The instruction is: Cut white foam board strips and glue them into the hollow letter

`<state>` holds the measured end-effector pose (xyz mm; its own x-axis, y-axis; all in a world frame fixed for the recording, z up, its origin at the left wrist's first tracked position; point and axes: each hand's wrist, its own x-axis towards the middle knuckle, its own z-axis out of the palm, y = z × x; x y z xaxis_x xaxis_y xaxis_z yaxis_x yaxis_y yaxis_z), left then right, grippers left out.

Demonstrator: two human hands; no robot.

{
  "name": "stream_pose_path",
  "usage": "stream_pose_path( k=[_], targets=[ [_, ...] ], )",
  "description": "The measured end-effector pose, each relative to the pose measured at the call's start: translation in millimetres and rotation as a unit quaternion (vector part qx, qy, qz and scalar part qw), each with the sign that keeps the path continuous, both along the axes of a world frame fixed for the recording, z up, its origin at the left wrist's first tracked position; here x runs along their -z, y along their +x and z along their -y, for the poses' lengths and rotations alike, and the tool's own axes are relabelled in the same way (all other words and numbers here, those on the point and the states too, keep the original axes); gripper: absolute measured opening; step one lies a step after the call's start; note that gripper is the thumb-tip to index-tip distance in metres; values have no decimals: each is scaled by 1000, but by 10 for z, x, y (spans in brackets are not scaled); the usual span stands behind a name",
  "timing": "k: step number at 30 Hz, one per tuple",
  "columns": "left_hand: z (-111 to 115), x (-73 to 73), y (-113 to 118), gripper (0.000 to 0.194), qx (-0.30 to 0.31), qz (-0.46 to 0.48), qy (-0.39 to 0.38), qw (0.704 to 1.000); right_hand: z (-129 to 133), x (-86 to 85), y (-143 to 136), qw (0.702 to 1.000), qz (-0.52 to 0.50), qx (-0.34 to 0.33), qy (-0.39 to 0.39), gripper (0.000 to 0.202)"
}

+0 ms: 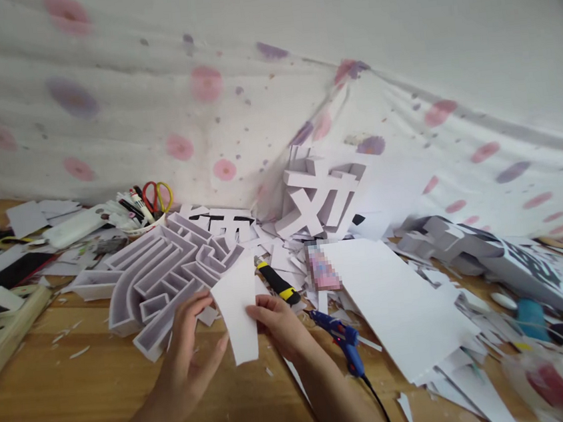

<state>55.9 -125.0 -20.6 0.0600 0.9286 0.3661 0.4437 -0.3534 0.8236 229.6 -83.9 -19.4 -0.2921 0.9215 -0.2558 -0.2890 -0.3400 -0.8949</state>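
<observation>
A white piece of foam board or card, wider at its top and slightly curved on the left, is held up over the table. My right hand pinches its right edge between thumb and fingers. On the other side, my left hand has thumb and fingers apart, with the fingertips at the piece's left edge. Just behind lies a white hollow letter shape with upright walls. A black and yellow utility knife rests beyond my right hand, and a blue glue gun lies to its right.
A large white board covers the table's right side, with loose offcuts around it. Finished white characters lean at the back. Scissors and pens stand in a holder at back left. The glue gun's cord runs toward the front edge.
</observation>
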Motion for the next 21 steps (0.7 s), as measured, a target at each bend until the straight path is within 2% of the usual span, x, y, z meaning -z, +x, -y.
stream_pose_path(
  k=[2, 4, 6, 8, 10, 13, 16, 17, 19, 21],
  targets=[
    [1, -34, -23, 47, 8, -42, 57, 997, -17, -77, 3, 1000, -18, 2, -17, 32],
    [10, -53, -31, 51, -10, -60, 87, 994, -38, -126, 17, 999, -24, -2, -28, 30],
    [32, -65, -20, 56, -44, -72, 122, 989, -56, -142, 43, 1000, -7, -5, -28, 26],
    [57, -79, 1, 63, -52, -100, 152, 982, -62, -132, 72, 999, 23, -22, -28, 22],
    [75, -95, 26, 66, -8, -150, 161, 975, -46, -112, 98, 996, 56, -65, -35, 19],
    [80, -101, 69, 77, 96, -218, 136, 962, 11, -86, 123, 983, 74, -161, -52, 18],
    [76, -54, 113, 87, 135, -225, 85, 961, 51, -49, 155, 970, 76, -227, -53, 21],
    [77, -23, 123, 85, 130, -219, 70, 964, 45, -30, 175, 968, 95, -230, -36, 24],
    [86, 59, 133, 75, 95, -210, 51, 972, -9, 26, 232, 968, 158, -194, 18, 28],
    [106, 158, 141, 60, 52, -209, 38, 976, -113, 104, 306, 957, 260, -93, 87, 27]
  ],
)
